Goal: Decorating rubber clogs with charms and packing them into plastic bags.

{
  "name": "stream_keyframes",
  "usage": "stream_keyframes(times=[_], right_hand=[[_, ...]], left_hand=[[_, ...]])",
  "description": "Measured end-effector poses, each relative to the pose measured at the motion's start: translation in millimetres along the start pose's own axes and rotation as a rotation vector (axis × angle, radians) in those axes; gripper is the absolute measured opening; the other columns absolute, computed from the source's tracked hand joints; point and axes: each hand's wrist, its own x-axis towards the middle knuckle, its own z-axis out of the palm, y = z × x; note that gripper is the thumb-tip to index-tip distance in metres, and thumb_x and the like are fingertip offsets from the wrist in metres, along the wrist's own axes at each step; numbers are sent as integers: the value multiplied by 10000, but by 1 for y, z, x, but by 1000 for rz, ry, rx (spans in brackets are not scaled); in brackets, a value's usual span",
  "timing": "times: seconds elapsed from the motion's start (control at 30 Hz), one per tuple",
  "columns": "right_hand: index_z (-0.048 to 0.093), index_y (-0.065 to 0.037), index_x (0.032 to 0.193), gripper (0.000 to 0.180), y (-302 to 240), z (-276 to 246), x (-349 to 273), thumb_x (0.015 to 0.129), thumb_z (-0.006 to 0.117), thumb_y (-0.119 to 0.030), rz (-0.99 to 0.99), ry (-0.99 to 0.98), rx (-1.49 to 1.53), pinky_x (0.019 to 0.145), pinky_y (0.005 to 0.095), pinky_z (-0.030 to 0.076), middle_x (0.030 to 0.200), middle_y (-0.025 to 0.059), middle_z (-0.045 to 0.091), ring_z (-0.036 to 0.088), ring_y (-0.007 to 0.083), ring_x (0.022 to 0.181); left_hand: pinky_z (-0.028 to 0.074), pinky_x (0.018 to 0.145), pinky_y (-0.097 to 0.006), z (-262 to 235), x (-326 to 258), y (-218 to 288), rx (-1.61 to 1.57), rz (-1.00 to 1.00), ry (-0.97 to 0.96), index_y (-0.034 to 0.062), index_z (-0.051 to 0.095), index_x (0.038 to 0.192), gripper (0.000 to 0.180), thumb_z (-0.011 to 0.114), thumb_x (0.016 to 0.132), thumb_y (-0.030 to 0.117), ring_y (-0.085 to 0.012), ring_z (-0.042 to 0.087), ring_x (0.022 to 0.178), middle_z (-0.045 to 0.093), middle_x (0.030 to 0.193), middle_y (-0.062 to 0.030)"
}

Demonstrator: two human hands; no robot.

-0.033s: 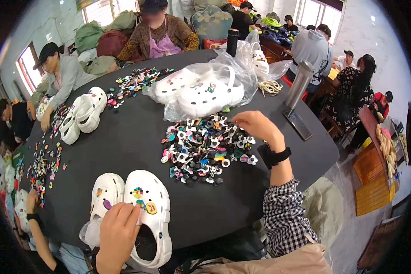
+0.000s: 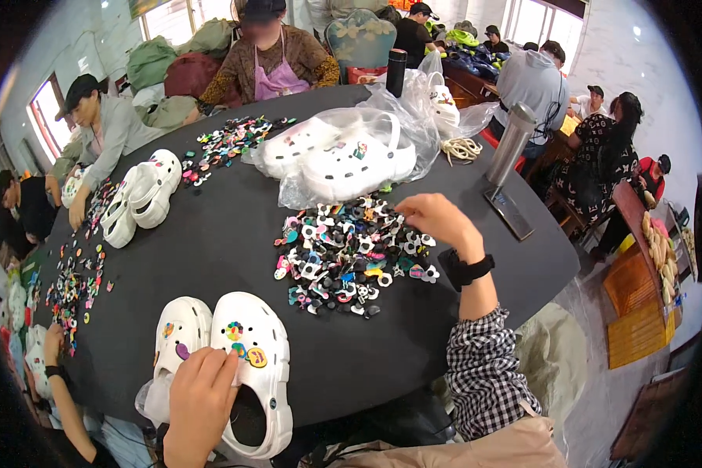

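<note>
My left hand grips a pair of white clogs near the table's front edge, its fingers over the strap side of the right clog. Colourful shoe charms sit on that clog's upper, among them a rainbow flower and a yellow-orange one. Beside it lies the left clog, partly covered by my hand, with an orange and a purple charm. My right hand is at the right edge of a mixed pile of charms. Its fingers are bent and drawn together; what they hold, if anything, is hidden.
Bagged white clogs lie beyond the pile. A steel flask, a phone and a black bottle are at the right and back. Another clog pair and more charms are left, where co-workers sit.
</note>
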Motion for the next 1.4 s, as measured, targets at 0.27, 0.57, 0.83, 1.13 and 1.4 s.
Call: stream_keyframes(times=[0.27, 0.57, 0.83, 1.13, 1.4], right_hand=[[685, 2, 1053, 209, -22, 31, 14, 879, 644, -105, -227, 10, 385, 724, 363, 543, 861, 171, 726, 717, 277, 790], [692, -37, 946, 147, 6, 15, -2, 818, 662, -104, 8, 201, 153, 734, 421, 541, 856, 124, 715, 685, 341, 817], [644, -45, 885, 176, 2, 21, -6, 799, 703, -187, 23, -39, -14, 747, 437, 526, 871, 132, 683, 664, 352, 858], [639, 44, 984, 121, -16, 6, -4, 887, 605, -19, 142, 32, 527, 663, 318, 583, 896, 125, 712, 697, 185, 788], [657, 23, 1021, 142, -17, 7, -3, 894, 612, -24, 57, 74, 455, 695, 316, 565, 929, 106, 704, 684, 192, 806]], left_hand=[[480, 904, -441, -7, -2, 4, -24, -13, -23, -39, 647, 1130, 390, 680, 746, 13, -364, 590, 1041, 607, 1091, -179], [468, 931, -442, -6, 4, 3, -46, 18, -27, -20, 637, 1171, 327, 636, 848, 27, -369, 577, 1069, 600, 1151, -182], [463, 957, -446, -5, -1, 2, -47, -7, -20, -13, 636, 1192, 353, 642, 842, 29, -375, 573, 1097, 597, 1176, -188], [460, 968, -451, 0, -6, -1, -46, -20, -9, -7, 633, 1201, 371, 657, 833, 36, -377, 569, 1115, 590, 1198, -188], [480, 891, -441, -1, -3, 0, -105, -62, -24, -34, 649, 1159, 504, 740, 669, 38, -368, 589, 1018, 607, 1086, -180]])
